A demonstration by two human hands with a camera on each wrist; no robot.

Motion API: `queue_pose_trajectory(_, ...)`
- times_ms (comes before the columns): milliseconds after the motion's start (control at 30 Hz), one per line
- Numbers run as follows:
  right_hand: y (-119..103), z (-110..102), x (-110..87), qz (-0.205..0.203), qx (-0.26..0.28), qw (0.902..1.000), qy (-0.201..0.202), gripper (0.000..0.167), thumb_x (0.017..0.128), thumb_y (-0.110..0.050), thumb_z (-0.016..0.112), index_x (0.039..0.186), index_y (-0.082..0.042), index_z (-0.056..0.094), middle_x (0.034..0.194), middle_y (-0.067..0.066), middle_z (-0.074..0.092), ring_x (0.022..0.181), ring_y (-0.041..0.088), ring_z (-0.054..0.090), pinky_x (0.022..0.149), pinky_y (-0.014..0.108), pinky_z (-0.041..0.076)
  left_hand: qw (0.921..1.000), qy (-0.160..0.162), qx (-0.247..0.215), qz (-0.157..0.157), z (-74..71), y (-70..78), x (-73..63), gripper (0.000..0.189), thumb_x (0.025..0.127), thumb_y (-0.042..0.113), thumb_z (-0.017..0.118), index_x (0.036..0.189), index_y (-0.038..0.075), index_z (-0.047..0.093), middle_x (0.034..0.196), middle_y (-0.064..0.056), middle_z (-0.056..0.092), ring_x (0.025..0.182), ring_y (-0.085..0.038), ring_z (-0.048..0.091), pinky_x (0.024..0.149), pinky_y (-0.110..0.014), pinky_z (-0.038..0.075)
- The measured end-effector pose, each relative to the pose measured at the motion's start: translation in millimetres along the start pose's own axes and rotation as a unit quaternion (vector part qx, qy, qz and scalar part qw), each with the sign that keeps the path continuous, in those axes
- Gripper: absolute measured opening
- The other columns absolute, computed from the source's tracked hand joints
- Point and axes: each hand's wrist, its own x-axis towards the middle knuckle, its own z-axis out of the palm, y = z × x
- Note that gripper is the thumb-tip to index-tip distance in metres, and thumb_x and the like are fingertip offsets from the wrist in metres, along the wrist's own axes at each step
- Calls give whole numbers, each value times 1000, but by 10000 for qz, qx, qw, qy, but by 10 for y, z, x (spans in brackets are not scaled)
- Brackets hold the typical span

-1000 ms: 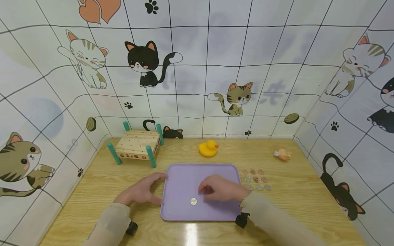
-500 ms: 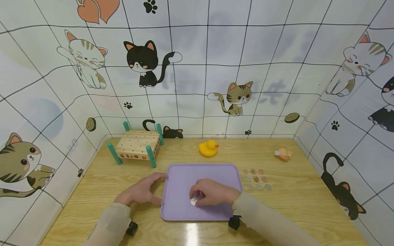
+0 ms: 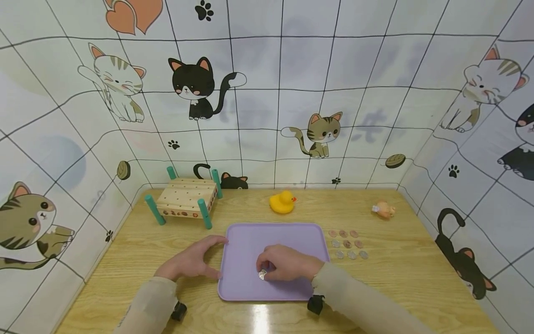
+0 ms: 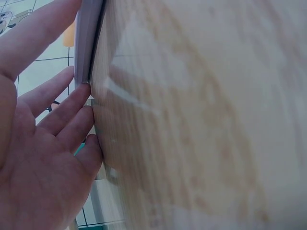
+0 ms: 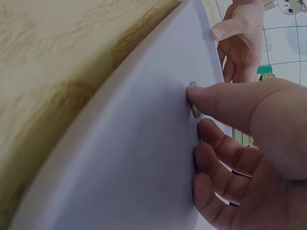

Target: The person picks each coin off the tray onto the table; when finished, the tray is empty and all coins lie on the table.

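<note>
A silver coin (image 3: 262, 274) is at the lower middle of the purple tray (image 3: 246, 241). My right hand (image 3: 289, 263) pinches it by the edge, thumb and index finger on either side. In the right wrist view the coin (image 5: 194, 99) stands tilted off the tray surface against the thumb, while the other fingers curl down onto the tray. My left hand (image 3: 189, 259) is spread at the tray's left side, thumb and fingertips right at the rim. The left wrist view shows this left hand (image 4: 48, 139) with its lower fingers resting on the wooden table.
Several copper and silver coins (image 3: 347, 243) lie in rows right of the tray. Behind it sit a yellow rubber duck (image 3: 282, 202), a small wooden stand with green legs (image 3: 187, 192) and a small peach-coloured toy (image 3: 383, 209). Cat-patterned walls (image 3: 258, 106) enclose the table (image 3: 400, 278).
My right hand has moved left across the tray to the coin and closed thumb and finger on it. The coin has tipped up slightly. My left hand stays at the rim.
</note>
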Motion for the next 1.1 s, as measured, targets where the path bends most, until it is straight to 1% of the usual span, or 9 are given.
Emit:
queue_pose_trajectory(133, -31, 3, -2, 97, -104, 9999, -30, 12, 92, -13, 81, 99, -17, 73, 92, -8, 63, 82, 3, 53, 77, 16, 45, 10000, 3, 29, 26, 0, -2, 0, 93, 74, 30, 96, 153, 13, 50, 163, -15, 42, 152, -45, 33, 122, -69, 25)
queue_pose_trajectory(267, -58, -7, 8, 139, -258, 9995, -97, 11, 92, -14, 81, 96, -17, 71, 91, -10, 62, 82, 1, 51, 79, 17, 46, 10000, -13, 1, 57, 3, -12, -2, 92, 75, 30, 96, 152, 13, 50, 162, -15, 43, 152, -44, 34, 122, -68, 26)
queue_pose_trajectory(500, -51, -7, 50, 155, -441, 9985, -267, 12, 90, -13, 80, 91, -17, 69, 87, -12, 59, 81, -1, 51, 78, 16, 47, 10000, -24, -68, 60, 10, -16, -5, 91, 75, 29, 96, 152, 13, 51, 161, -15, 43, 151, -44, 34, 122, -68, 26)
queue_pose_trajectory(633, -54, -7, 50, 155, -557, 9979, -284, 13, 89, -14, 79, 91, -18, 67, 88, -13, 56, 82, 0, 49, 79, 16, 47, 10000, -21, -51, 74, 12, -27, 1, 91, 75, 30, 96, 152, 14, 51, 162, -14, 43, 151, -44, 34, 122, -68, 26)
queue_pose_trajectory(767, -66, -21, 41, 185, -470, 9983, -290, 14, 90, -13, 79, 93, -17, 66, 88, -12, 55, 82, 0, 49, 78, 16, 46, 9999, -9, -33, 101, 10, -38, 5, 91, 75, 31, 96, 152, 14, 51, 162, -15, 43, 151, -45, 34, 121, -69, 26)
queue_pose_trajectory(867, -68, -24, 40, 158, -307, 9991, -259, 15, 90, -11, 79, 92, -16, 65, 88, -11, 57, 81, 0, 50, 76, 15, 47, 9999, 9, -19, 126, 10, -45, 6, 91, 75, 31, 96, 151, 14, 51, 161, -15, 44, 151, -45, 35, 121, -69, 27)
queue_pose_trajectory(1100, -56, -14, 14, -118, 36, 9999, -49, 15, 91, -6, 77, 92, -14, 65, 84, -9, 62, 76, 0, 53, 69, 13, 47, 9997, 4, 5, 238, 11, -55, 9, 91, 75, 32, 96, 151, 12, 51, 160, -16, 45, 150, -45, 36, 121, -69, 27)
